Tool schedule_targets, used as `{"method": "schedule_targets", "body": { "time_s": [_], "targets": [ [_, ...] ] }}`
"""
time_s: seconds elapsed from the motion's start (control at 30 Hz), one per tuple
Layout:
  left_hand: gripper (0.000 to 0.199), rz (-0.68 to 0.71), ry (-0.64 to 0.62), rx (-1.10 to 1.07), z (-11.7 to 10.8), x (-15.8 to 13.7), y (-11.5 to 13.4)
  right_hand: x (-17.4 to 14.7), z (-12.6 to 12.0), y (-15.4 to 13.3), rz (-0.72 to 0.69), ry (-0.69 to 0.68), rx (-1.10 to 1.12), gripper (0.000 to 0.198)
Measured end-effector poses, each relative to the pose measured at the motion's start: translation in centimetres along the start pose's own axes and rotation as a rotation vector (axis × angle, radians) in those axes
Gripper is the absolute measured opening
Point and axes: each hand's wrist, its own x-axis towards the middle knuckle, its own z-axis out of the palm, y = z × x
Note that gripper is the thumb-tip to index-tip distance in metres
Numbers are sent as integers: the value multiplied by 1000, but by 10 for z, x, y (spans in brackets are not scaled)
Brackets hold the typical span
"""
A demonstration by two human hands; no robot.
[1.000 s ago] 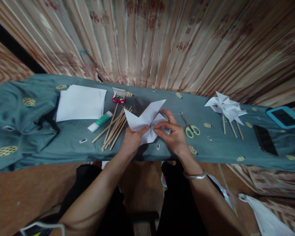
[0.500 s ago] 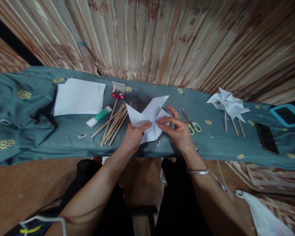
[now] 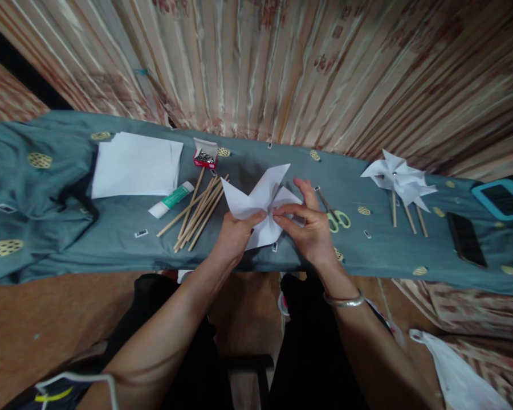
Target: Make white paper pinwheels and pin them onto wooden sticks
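Since the view of a second ago, the right hand [image 3: 317, 233] has been shifted slightly toward the scissors [image 3: 332, 213], so that one handle loop is now partly covered by it in view. The paper pinwheel [image 3: 260, 196] has been kept between the two hands, in front of the person at the middle of the cloth [image 3: 393, 250].

By the left hand [image 3: 233, 236], the pinwheel is gripped at its near left side: the thumb is pressed flat on the paper with its tip close to the centre, while the other fingers are mostly hidden below. By the right hand, thumb and forefinger are brought close together just right of the centre, with the outer fingers raised and spread; whether anything is pinched there cannot be told. Two points of paper are left jutting beyond the grip, up and to the left.

To the left, wooden sticks [image 3: 200, 216], a glue tube [image 3: 171, 199], an open red box [image 3: 205, 162] and stacked paper [image 3: 137, 165] are laid out. To the right, other pinwheels [image 3: 404, 179] are seen overlapping near a phone [image 3: 465, 239].
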Motion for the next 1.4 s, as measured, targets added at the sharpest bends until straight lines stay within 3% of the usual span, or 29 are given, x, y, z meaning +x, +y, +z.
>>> {"method": "schedule_targets", "body": {
  "time_s": [0.43, 1.0, 1.4],
  "targets": [
    [28, 54, 56, 150, 4, -5, 6, -1, -4, -2, -62, -38, -115, 5],
    [28, 46, 36, 145, 2, -6, 5, 0, -3, 0, -35, -44, -44, 5],
    [15, 157, 5, 236, 0, -7, 3, 0, -1, 1, 39, -61, 26, 6]
  ]
}}
